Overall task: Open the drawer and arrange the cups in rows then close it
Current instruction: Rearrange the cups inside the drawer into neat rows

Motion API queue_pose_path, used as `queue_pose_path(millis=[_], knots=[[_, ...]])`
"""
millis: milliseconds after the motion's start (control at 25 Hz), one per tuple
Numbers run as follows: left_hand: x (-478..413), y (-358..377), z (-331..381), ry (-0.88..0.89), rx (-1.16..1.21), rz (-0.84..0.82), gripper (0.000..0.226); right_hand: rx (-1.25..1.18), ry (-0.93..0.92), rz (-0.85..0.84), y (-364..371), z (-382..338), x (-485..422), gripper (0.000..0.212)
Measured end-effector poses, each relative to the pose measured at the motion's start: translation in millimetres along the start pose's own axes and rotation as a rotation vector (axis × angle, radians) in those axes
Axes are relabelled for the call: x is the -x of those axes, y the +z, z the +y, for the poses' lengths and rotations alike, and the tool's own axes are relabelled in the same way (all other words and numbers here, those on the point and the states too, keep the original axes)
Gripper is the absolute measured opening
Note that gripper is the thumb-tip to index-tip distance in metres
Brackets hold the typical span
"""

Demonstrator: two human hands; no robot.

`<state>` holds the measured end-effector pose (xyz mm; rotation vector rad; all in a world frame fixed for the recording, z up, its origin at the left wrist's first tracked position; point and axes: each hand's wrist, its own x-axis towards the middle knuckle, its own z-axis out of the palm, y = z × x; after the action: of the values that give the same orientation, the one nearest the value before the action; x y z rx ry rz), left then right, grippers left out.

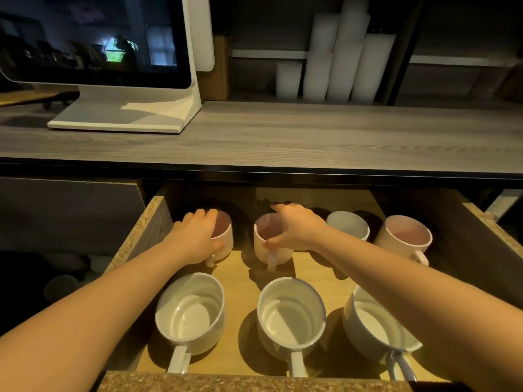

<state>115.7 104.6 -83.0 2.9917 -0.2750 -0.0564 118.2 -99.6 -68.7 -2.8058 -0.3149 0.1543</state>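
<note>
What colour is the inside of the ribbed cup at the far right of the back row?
Pale pink inside the ribbed cup, seen in the head view.

Dim and warm-toned overall, lit from above and slightly behind. Hard shadows thrown across the drawer floor (240, 281) beside each cup. Back of the drawer lost in near-black, contents there perhaps dark cups, unclear. Glare and reflections on the monitor screen (93, 38). Strong wide-angle bowing at the edges; white rolls (339, 58) soft, slightly blurred.

No legible text — cups, monitor bear none.
</note>
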Motion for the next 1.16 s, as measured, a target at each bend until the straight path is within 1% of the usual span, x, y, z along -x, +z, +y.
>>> queue_pose_path(millis=[80,160,240,320,400,480,680,880,1040,1160], knots=[[2.4,-5.8,14.1,0.047,-0.063,0.042,0.068,0.037,-0.018,-0.038,-11.3,7.3,0.2,0.079],[2.8,-14.7,31.9,0.147,-0.065,0.055,0.072,0.088,-0.012,-0.049,-25.2,23.7,2.4,0.067],[-1.7,-22.1,49.1,0.242,-0.050,0.003,0.074,0.135,0.057,-0.042,-35.6,48.1,6.9,0.050],[-10.9,-24.0,65.4,0.265,-0.009,-0.082,0.077,0.193,0.149,-0.037,-39.3,71.2,13.8,0.041],[-20.6,-17.7,79.1,0.237,0.047,-0.161,0.080,0.198,0.171,-0.071,-35.6,88.0,18.6,0.042],[-27.5,-7.7,90.3,0.196,0.055,-0.205,0.081,0.154,0.156,-0.098,-31.2,96.2,22.3,0.048],[-33.6,4.5,96.0,0.136,0.088,-0.103,0.064,0.141,0.140,-0.034,-30.2,103.2,19.1,0.052],[-30.0,9.2,94.5,0.139,0.117,-0.025,0.064,0.144,0.157,-0.040,-31.3,102.3,19.9,0.055],[-28.4,10.4,95.0,0.130,0.106,-0.025,0.066,0.173,0.160,-0.040,-29.2,101.1,20.6,0.058],[-25.5,7.5,98.7,0.136,0.057,-0.083,0.068,0.167,0.169,-0.079,-30.5,97.0,24.7,0.062]])
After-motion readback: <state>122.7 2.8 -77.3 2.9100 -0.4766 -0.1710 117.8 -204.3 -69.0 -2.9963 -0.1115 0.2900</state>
